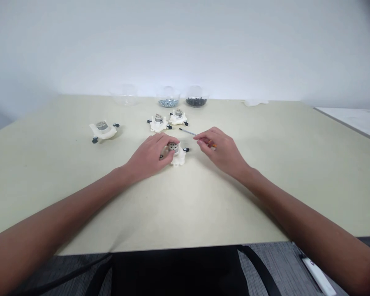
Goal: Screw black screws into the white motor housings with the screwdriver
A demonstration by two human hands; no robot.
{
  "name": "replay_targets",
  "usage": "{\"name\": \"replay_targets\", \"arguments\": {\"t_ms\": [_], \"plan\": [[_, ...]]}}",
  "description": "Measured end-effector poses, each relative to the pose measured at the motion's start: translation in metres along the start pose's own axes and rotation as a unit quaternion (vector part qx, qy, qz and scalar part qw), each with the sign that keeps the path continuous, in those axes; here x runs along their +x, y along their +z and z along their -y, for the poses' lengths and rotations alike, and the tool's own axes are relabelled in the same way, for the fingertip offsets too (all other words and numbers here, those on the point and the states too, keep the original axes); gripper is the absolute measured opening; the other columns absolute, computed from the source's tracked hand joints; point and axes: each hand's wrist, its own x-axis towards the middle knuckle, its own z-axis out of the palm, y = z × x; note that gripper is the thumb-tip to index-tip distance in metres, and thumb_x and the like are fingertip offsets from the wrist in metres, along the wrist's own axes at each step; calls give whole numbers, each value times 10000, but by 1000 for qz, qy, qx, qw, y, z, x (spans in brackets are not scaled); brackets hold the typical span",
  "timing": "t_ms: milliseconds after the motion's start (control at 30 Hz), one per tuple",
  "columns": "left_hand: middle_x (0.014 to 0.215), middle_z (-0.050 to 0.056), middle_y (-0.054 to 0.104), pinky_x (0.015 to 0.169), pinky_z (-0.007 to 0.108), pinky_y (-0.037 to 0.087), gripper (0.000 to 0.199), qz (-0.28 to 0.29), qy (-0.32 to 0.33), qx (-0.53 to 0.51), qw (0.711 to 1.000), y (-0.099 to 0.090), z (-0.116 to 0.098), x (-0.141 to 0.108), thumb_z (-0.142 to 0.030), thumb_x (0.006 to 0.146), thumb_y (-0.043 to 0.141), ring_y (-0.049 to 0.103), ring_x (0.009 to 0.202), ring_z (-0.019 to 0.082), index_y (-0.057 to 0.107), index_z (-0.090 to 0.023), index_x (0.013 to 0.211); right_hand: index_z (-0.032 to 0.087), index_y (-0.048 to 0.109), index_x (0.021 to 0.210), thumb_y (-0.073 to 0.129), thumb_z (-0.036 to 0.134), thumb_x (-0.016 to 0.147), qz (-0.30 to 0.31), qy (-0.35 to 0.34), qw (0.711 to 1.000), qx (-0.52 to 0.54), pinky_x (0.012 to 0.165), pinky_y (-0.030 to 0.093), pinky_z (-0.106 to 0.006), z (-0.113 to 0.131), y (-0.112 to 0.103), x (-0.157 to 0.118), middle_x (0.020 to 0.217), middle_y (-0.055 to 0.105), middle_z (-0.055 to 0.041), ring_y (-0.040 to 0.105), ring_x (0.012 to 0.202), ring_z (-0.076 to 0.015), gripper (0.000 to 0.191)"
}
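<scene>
The left hand point(148, 156) pinches one of four motor units point(179, 158) on the bench point(179, 205); the others sit at ten, eleven and twelve o'clock. The right hand point(220, 150) grips one screwdriver point(188, 132).

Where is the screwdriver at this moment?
In the head view, the screwdriver is right of centre, its handle at the right hand, its tip near the two farther motor assemblies.

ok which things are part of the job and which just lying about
Likely job:
white motor unit at left hand
orange-handled tool in right hand
three similar units
bowl of silvery pieces
bowl of black pieces

Likely just lying about:
leftmost bowl
white piece, back right
white floor object
</scene>
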Motion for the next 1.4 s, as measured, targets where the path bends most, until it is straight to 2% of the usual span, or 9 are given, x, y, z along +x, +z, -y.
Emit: {"name": "replay_targets", "arguments": {"t_ms": [233, 500, 667, 867, 1000, 1133, 1233, 1333, 1400], "plan": [[988, 34, 553, 913, 375, 418, 404, -30, -28, 28, 999, -2, -8, 0, -453, 848, 615, 536, 990, 214, 516, -214, 1159, 206, 663, 1013, 515, 285, 898, -39, 20, 998, -53, 717, 496, -313, -10, -28, 7, 1000, 616, -69, 598, 776, -149, 204], [1066, 44, 546, 916, 378, 401, 249, -25, -19, 32, 999, -3, -11, -2, -307, 896, 531, 551, 984, 202, 516, -214, 1126, 215, 665, 988, 502, 290, 901, -89, -7, 992, -91, 712, 494, -337, -18, -48, 9, 941, 634, -71, 594, 776, -161, 200], [1236, 52, 537, 1023, 415, 359, 338, -29, -15, -9, 999, -7, -10, -5, -191, 892, 424, 487, 1167, 226, 458, -233, 1225, 237, 665, 985, 504, 411, 895, 10, 26, 994, -105, 727, 501, -358, -27, -55, 9, 987, 642, -71, 616, 825, -186, 254], [1248, 59, 550, 987, 407, 418, 316, 93, -3, -40, 995, -6, -6, -2, -349, 953, 380, 519, 1157, 232, 524, -257, 1219, 307, 624, 1154, 608, 538, 778, 208, 65, 963, -159, 700, 491, -355, -46, -64, 8, 1067, 623, -67, 614, 866, -225, 441], [1336, 53, 501, 1015, 410, 403, 396, 117, -41, -53, 991, -8, -7, -2, -413, 966, 360, 490, 1215, 233, 469, -290, 1326, 283, 631, 1110, 613, 446, 760, 205, 104, 958, -171, 637, 467, -316, -56, -60, 7, 1033, 624, -65, 609, 803, -202, 386], [1344, 33, 495, 1035, 406, 377, 425, 139, -31, -47, 989, -13, -5, -1, -336, 972, 342, 472, 1231, 221, 412, -329, 1392, 249, 636, 1066, 605, 487, 762, 212, 118, 956, -164, 614, 450, -310, -59, -52, 8, 1014, 645, -70, 606, 803, -208, 387], [1231, 42, 549, 989, 406, 402, 395, 108, -25, -22, 994, -13, -2, 0, -330, 946, 402, 514, 1140, 227, 480, -303, 1332, 246, 652, 1016, 581, 435, 802, 155, 97, 972, -150, 642, 445, -313, -51, -54, 10, 973, 658, -50, 594, 815, -197, 294], [1074, 53, 566, 971, 423, 398, 293, 64, -10, 5, 998, -8, 0, 1, -343, 910, 462, 522, 1045, 232, 574, -252, 1165, 247, 637, 1038, 600, 373, 816, -8, 76, 994, -81, 638, 442, -302, -34, -63, 13, 925, 645, -33, 563, 739, -152, 258], [1004, 51, 551, 968, 434, 389, 203, 41, -1, 10, 999, -3, 0, 2, -319, 883, 486, 505, 1008, 233, 585, -229, 1036, 228, 601, 1078, 616, 334, 818, -133, 43, 990, 13, 667, 458, -300, -20, -71, 19, 917, 623, -42, 561, 752, -140, 281]]}}
